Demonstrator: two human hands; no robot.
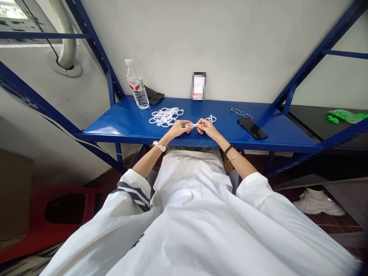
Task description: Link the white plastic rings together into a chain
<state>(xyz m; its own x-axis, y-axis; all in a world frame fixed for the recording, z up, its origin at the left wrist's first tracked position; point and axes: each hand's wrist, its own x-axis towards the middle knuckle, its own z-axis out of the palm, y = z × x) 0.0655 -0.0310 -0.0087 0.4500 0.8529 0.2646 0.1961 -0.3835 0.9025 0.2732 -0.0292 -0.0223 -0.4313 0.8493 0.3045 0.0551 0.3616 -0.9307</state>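
A small white cord loop [190, 125] is stretched between my two hands, just above the front of the blue tabletop. The fingers of my left hand [181, 128] are closed on its left end. At its other end, my right hand [207, 128] pinches the cord between thumb and fingers. Beside my left hand lies a tangled pile of white cord loops [165, 116]. Behind my right hand rests a smaller bunch of white cord loops [211, 119]. Whether the loops are elastic or string I cannot tell.
On the blue table [120, 119] stand a water bottle [138, 90] and, against the wall, an upright phone [199, 86]. A black pouch [153, 96] lies behind the bottle. To the right are eyeglasses [242, 113] and a dark phone [253, 128]. Blue frame posts flank the table.
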